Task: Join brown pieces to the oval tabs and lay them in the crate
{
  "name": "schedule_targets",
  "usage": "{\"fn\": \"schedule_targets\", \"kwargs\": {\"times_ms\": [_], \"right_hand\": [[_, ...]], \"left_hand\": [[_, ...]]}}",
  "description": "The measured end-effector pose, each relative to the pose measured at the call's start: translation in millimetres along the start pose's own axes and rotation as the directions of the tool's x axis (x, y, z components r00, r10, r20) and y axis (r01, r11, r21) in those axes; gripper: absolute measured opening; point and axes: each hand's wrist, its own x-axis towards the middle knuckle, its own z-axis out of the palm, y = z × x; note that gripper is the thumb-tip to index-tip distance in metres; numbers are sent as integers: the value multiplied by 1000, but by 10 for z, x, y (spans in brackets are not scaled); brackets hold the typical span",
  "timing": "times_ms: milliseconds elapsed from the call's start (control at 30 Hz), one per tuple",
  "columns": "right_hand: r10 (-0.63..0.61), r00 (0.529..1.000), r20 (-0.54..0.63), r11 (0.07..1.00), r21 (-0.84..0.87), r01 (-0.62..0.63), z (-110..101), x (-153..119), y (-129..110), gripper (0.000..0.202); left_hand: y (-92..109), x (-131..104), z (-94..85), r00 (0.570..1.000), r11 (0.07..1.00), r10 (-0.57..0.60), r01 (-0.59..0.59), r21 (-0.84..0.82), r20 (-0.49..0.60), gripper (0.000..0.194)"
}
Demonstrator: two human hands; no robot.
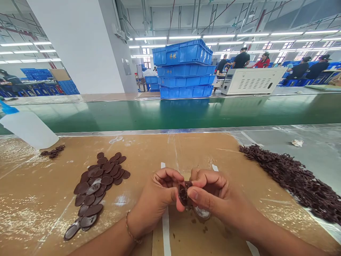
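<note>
A small dark brown oval disc (182, 195) stands tilted between the thumb and fingers of my left hand (157, 199). Beside it, my right hand (213, 193) pinches a small dark brown piece (188, 184) at the disc's upper edge; whether the two are joined I cannot tell. Beneath my right fingers, a shiny, rounded, clear-looking thing (202, 213) shows in part on the table. To the left of my hands lies a loose pile of dark brown oval discs (106, 177), some of them glossy. On the right stretches a long heap of thin dark brown scraps (290, 177).
A white bottle with a blue top (32, 129) leans at the left, near a little cluster of brown scraps (53, 152). Past the brown tabletop (144, 153) runs a green belt (119, 113). Stacked blue crates (185, 80) and a white machine (253, 81) stand beyond it; people work farther back.
</note>
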Motion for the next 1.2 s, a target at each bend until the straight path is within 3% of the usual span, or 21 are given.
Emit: {"fn": "schedule_targets", "kwargs": {"times_ms": [1200], "right_hand": [[-9,1000,-23,1000,-1,9,7,-3,12,30]], "left_hand": [[9,9,-8,999,999,-19,20,27,-37,31]]}}
